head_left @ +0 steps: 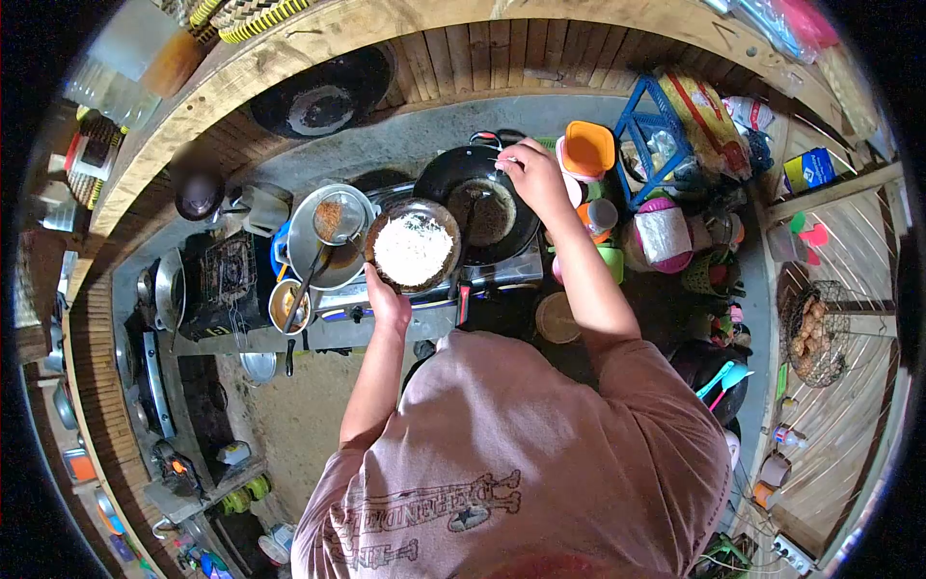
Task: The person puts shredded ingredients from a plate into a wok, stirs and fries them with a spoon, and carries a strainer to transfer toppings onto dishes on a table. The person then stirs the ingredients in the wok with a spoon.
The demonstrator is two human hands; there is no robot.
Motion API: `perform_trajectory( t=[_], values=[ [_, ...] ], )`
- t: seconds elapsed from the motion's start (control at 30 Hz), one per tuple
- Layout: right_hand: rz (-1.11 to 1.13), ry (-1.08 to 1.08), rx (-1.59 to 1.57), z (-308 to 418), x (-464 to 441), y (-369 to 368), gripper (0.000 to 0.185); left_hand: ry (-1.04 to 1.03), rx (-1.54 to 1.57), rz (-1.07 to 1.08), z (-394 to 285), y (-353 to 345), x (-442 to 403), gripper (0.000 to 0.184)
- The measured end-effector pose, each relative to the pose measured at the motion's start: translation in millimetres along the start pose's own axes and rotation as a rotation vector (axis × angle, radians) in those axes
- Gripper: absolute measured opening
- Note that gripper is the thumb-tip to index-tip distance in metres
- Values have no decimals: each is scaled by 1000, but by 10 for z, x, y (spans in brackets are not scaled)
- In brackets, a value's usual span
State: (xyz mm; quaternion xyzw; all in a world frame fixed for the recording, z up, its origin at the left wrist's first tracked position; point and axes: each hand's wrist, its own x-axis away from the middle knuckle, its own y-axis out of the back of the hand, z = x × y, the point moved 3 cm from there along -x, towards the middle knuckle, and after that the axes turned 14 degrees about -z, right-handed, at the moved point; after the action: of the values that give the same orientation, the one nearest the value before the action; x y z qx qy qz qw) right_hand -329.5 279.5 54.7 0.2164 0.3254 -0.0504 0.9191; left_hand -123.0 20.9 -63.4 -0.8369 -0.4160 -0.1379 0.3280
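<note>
My left hand [388,301] holds a dark round bowl [451,253] from below and its near side, the fingers partly hidden under it. White, loose-looking food [413,247] fills the bowl; its kind is unclear. To its right, a black wok [516,230] sits on the stove [516,274], with dark residue or liquid at its bottom and a dark utensil [473,207] inside. My right hand [533,176] is above the wok's far right rim, fingers pinched together. A thin, pale thing shows at the fingertips, too small to name.
Left of the bowl stands a metal pot [297,253] with a strainer [340,218] of orange-brown bits over it. A small cup [288,307] is in front. Orange containers [589,149] and a blue basket [632,130] crowd the right. Another wok [323,92] hangs behind.
</note>
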Motion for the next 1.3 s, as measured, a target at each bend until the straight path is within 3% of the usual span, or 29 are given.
perform_trajectory(
  t=[0.1, 0.27, 0.43, 0.5, 0.6, 0.7, 0.93, 1.07, 1.3],
  values=[
    [-16, -38, -136, -259, 212, -149, 9, -6, 40, 17, -15, 53, -13, 55],
    [178, -34, 56, -576, 440, -368, 7, -5, 73, 26, -148, 61, 55, 56],
    [-58, 25, 56, -95, 198, -206, 7, -48, 54, -19, -333, 61, 143, 54],
    [-68, 16, 31, -248, 281, -336, 7, -41, 86, -11, -391, 129, 127, 53],
    [137, -12, 177, -550, 471, -541, 9, -29, 87, -23, -505, 236, 152, 53],
    [95, -55, 160, -385, 393, -523, 11, -25, 76, -3, -619, 368, 166, 53],
    [-140, 83, 133, 562, 56, -545, 6, 34, 89, 47, -864, 741, 84, 53],
    [-24, 3, 140, 140, 295, -943, 4, 61, 54, 48, -1066, 937, 71, 54],
    [-135, 64, 212, 714, -88, -855, 4, 86, 20, 86, -1362, 1303, -187, 53]
  ],
)
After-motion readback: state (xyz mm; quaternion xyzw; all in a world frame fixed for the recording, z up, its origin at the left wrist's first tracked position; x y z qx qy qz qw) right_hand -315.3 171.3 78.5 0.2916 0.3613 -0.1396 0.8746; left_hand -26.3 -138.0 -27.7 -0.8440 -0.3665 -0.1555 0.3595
